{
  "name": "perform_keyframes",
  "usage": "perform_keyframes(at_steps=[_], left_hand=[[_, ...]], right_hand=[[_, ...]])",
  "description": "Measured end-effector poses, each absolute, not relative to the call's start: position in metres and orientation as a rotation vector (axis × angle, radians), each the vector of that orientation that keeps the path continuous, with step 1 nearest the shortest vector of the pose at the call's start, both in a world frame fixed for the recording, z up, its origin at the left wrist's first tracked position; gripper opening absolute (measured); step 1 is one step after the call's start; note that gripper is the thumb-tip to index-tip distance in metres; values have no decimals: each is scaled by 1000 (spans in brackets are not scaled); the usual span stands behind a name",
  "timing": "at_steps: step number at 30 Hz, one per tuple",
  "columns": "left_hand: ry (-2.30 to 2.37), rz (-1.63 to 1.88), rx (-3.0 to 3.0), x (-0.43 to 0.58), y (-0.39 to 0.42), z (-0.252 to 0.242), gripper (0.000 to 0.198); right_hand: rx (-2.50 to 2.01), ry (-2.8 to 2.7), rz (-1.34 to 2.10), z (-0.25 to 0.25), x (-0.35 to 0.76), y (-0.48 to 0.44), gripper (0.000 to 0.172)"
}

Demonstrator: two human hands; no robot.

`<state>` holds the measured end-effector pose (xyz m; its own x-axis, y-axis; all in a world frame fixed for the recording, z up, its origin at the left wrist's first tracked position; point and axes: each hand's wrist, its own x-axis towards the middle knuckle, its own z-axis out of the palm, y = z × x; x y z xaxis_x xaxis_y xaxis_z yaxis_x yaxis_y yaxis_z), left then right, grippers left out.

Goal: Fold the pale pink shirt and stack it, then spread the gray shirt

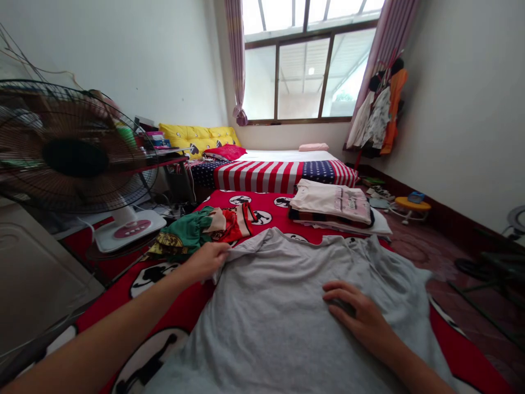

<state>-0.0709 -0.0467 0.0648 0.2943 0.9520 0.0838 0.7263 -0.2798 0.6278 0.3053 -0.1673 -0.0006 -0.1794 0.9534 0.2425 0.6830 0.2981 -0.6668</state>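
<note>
A grey T-shirt (279,306) lies spread over a red patterned bed cover (180,303), its neckline at the far side. My left hand (209,260) pinches the shirt's left sleeve edge. On the right half of the shirt rests my right hand (355,309), its fingers apart and slightly curved, holding nothing. Beyond the shirt at the right is a stack of folded clothes (332,202), a pale pink shirt on top. Crumpled green and red clothes (192,230) lie just past my left hand.
A large fan (77,156) stands at the left beside a cluttered table. Behind, a second bed (266,172) has a striped cover under the window. Clothes hang at the right wall (459,109). A yellow stool (412,204) and shoes are on the floor at the right.
</note>
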Motion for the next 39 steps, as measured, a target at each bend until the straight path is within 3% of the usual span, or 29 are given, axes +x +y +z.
perform_keyframes(at_steps=[5, 11, 15, 21, 28, 35, 39], left_hand=[[1576, 863, 1587, -111, 22, 95, 34], [1966, 819, 1928, -117, 58, 86, 10], [2129, 646, 2310, -82, 52, 88, 20], [1959, 604, 2623, -17, 45, 89, 32], [1773, 273, 2471, 16, 54, 56, 24], [1888, 321, 2372, 23, 60, 43, 18], [1896, 429, 2353, 25, 59, 48, 17]], right_hand=[[-1451, -1906, 577, 2, 307, -166, 15], [-1458, -1904, 587, 1, 306, -167, 13], [-1464, -1901, 583, 2, 305, -168, 13], [-1474, -1901, 587, 1, 305, -167, 13], [-1471, -1903, 603, 2, 306, -166, 13], [-1469, -1857, 645, 7, 302, -170, 13], [-1529, -1754, 863, 24, 318, -145, 17]])
